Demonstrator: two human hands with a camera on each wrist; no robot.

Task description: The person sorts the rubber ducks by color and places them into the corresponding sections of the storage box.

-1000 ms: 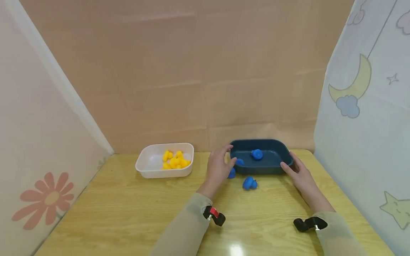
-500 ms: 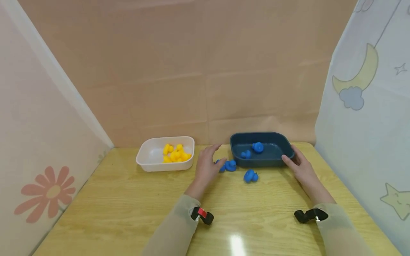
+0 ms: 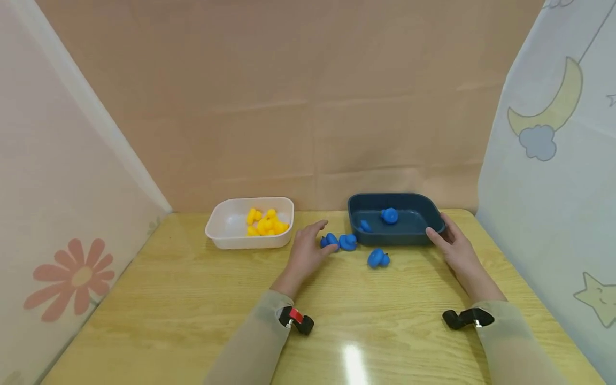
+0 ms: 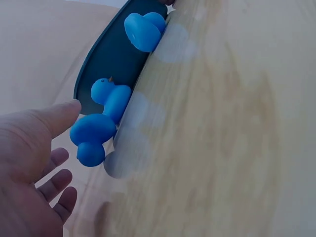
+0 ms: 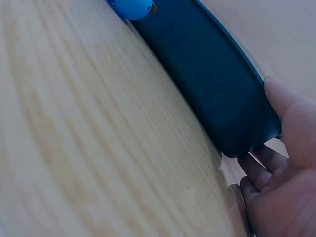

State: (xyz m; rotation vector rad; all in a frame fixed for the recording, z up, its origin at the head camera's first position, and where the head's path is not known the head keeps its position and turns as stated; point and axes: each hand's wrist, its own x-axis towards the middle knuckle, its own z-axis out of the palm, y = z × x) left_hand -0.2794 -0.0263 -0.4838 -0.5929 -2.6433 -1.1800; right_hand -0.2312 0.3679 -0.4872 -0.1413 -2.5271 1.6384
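In the head view my right hand (image 3: 457,254) holds the right end of a dark blue plastic bin (image 3: 399,238). In the right wrist view its thumb is at the rim and its fingers (image 5: 256,173) bend against the end wall. My left hand (image 3: 305,251) is spread at a blue toy duck (image 3: 332,240), thumb in front and fingers behind, a gap showing in the left wrist view. A second blue duck (image 3: 348,242) lies just right of that one, beside the bin. Another blue duck (image 3: 378,259) lies in front of the bin. Inside are blue ducks, one in the middle (image 3: 390,215).
A white bin (image 3: 226,240) with several yellow toy ducks (image 3: 267,223) stands at the back left of the wooden table (image 3: 192,299). Brown paper (image 3: 308,107) hangs behind, with printed white sheets (image 3: 539,214) at both sides.
My left hand has moved left from the dark bin's left end to the blue duck beside it. The right hand stays at the bin. The head view has tilted slightly.
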